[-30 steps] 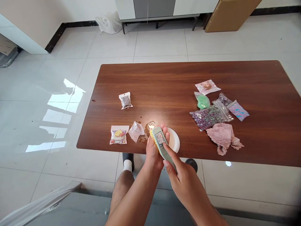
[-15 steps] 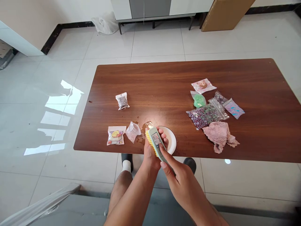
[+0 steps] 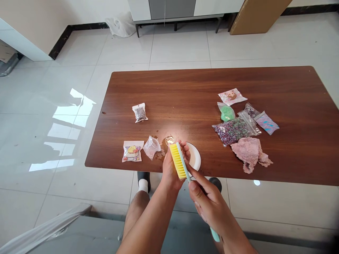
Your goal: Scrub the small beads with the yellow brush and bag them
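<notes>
My right hand (image 3: 212,201) grips a scrub brush (image 3: 179,160) by its pale green handle, the handle's end showing below the hand. The brush is turned on its side, its yellow bristles facing left. Behind the brush head is my left hand (image 3: 171,169), palm up and cupped, with its fingers spread beyond the brush. Whether the bristles touch the palm, I cannot tell. A white plate (image 3: 195,157) lies partly hidden behind my hands at the table's near edge. Water spots (image 3: 169,140) wet the wood just beyond the left hand.
On the brown table (image 3: 169,91), a cartoon-print packet (image 3: 132,151), a clear bag (image 3: 152,147) and a small packet (image 3: 140,113) lie left. To the right are a bag of purple beads (image 3: 233,130), a green-filled bag (image 3: 227,113), other small packets and a pink cloth (image 3: 249,151).
My right hand has rolled the brush, so its labelled back no longer shows and the yellow bristles do. The left hand stays cupped behind it. The view has shifted slightly.
</notes>
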Available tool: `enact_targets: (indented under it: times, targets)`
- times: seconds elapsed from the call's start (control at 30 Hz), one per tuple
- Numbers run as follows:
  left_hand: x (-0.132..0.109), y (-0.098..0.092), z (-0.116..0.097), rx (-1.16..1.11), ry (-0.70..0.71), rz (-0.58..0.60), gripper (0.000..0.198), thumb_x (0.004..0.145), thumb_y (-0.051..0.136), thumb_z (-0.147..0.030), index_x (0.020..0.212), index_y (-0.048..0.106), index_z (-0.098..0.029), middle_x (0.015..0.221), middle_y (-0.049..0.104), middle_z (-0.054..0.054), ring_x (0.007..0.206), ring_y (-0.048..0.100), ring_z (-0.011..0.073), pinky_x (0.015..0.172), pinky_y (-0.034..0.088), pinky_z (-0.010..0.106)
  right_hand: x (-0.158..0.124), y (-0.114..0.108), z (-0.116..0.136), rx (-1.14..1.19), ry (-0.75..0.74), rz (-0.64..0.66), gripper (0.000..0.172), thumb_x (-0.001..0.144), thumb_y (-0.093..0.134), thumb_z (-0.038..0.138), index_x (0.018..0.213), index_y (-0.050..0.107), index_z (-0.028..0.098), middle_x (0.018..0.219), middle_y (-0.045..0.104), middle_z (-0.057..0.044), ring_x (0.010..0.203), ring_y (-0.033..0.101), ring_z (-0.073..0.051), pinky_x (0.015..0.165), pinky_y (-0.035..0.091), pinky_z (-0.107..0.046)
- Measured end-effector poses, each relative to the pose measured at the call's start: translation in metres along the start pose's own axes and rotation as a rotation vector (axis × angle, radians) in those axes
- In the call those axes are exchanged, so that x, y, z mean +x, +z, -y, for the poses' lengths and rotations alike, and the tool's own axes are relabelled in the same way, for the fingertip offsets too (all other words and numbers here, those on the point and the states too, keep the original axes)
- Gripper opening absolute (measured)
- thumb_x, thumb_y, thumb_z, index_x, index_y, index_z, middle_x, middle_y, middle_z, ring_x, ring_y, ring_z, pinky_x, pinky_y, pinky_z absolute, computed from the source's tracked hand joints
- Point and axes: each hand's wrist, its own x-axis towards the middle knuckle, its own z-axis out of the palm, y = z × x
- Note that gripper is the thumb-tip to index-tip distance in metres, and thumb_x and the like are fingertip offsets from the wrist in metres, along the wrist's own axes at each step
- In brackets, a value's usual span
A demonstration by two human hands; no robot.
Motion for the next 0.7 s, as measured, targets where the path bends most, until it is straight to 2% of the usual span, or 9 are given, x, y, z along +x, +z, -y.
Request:
enact_targets:
  times: [0.07,0.17,0.27,0.37,0.47,0.53,0.6,0.7]
  targets:
    - [0.000,-0.001,-0.001,0.031,-0.014,0.017,0.037,0.108,0.042,-0.032,0.098,0.072,-0.013,0.087,0.076,0.006,0.072,0.073,0.0104,0.074,0.059,0.019,-0.001,-0.002,0.002,0.212,0.104,0.035,0.064,0.101,0.056,0.057,0.157,0.046,0.028,0.061,0.039,0.009,0.039,0.024,-0.003,0.035,0.027,-0.015]
    - [0.001,-0.005,-0.002,0.053,-0.020,0.098,0.039,0.107,0.042,-0.037,0.110,0.073,-0.014,0.102,0.079,0.008,0.090,0.076,0.0161,0.089,0.059,0.026,-0.001,-0.006,0.005,0.441,0.145,0.045,0.064,0.100,0.059,0.054,0.156,0.046,0.027,0.059,0.045,0.011,0.034,0.020,-0.001,0.032,0.026,-0.012]
    - [0.001,-0.008,-0.003,0.052,-0.007,0.200,0.040,0.107,0.041,-0.037,0.120,0.072,-0.016,0.126,0.075,0.010,0.117,0.072,0.0230,0.108,0.053,0.037,0.000,-0.009,0.004,0.536,0.169,0.065,0.061,0.101,0.057,0.053,0.154,0.045,0.025,0.055,0.049,0.010,0.032,0.018,-0.001,0.030,0.027,-0.012]
    - [0.001,-0.010,-0.005,0.075,-0.016,0.257,0.042,0.106,0.041,-0.040,0.124,0.070,-0.015,0.135,0.072,0.011,0.130,0.066,0.0251,0.115,0.049,0.039,0.001,-0.008,0.001,0.519,0.165,0.045,0.064,0.100,0.055,0.055,0.155,0.044,0.025,0.054,0.051,0.009,0.031,0.017,-0.003,0.028,0.026,-0.013]
    - [-0.001,-0.010,-0.007,0.109,-0.024,0.288,0.044,0.106,0.041,-0.043,0.127,0.069,-0.016,0.140,0.069,0.011,0.134,0.063,0.0247,0.115,0.048,0.037,0.004,-0.007,-0.001,0.281,0.096,-0.079,0.066,0.099,0.056,0.058,0.156,0.046,0.026,0.058,0.053,0.007,0.034,0.028,-0.004,0.032,0.030,-0.015]
    - [-0.003,-0.009,-0.008,0.137,-0.035,0.297,0.046,0.106,0.039,-0.044,0.128,0.068,-0.015,0.141,0.068,0.012,0.137,0.061,0.0251,0.115,0.048,0.037,0.007,-0.010,-0.002,-0.024,-0.007,-0.202,0.065,0.099,0.058,0.057,0.155,0.050,0.026,0.062,0.057,0.004,0.042,0.044,-0.009,0.038,0.039,-0.018]
    - [-0.004,-0.008,-0.009,0.151,-0.043,0.299,0.048,0.106,0.037,-0.045,0.129,0.068,-0.015,0.142,0.067,0.013,0.138,0.059,0.0258,0.116,0.047,0.037,0.010,-0.014,0.000,-0.330,-0.116,-0.268,0.062,0.100,0.056,0.056,0.154,0.052,0.027,0.069,0.066,-0.001,0.057,0.060,-0.015,0.052,0.052,-0.024]
    - [0.000,-0.011,-0.011,0.127,-0.021,0.295,0.047,0.106,0.038,-0.044,0.130,0.067,-0.016,0.148,0.063,0.013,0.137,0.060,0.0255,0.116,0.047,0.038,0.011,-0.019,0.003,-0.599,-0.166,-0.178,0.055,0.105,0.046,0.052,0.155,0.050,0.030,0.092,0.079,-0.005,0.079,0.072,-0.020,0.078,0.060,-0.033]
